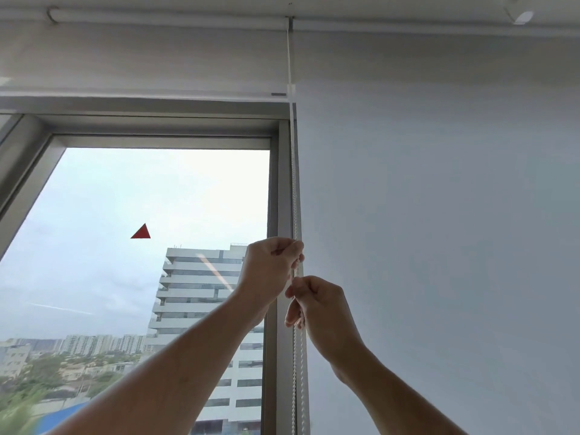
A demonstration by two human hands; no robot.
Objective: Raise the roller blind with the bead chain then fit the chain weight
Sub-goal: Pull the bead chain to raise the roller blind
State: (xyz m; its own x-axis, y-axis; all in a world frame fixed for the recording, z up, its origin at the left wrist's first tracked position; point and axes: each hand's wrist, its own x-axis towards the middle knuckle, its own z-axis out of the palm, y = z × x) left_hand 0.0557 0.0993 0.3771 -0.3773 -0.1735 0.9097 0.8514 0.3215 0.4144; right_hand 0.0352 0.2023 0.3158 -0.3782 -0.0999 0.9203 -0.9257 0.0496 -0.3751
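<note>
Right hand (317, 304): nearest to me, closed on the bead chain (294, 196), just below my left hand.
Left hand (271, 268): also pinching the same chain, a little higher.
Bead chain: hangs straight beside the window frame (284, 183), two strands go down under my hands.
Roller blind (141, 67): high above both hands, its bottom edge near the top of the window.

The white roller blind (141, 64) sits rolled high across the upper left of the frame, its bottom bar just above the window. My white bead chain (293, 183) hangs straight down right of centre.
</note>
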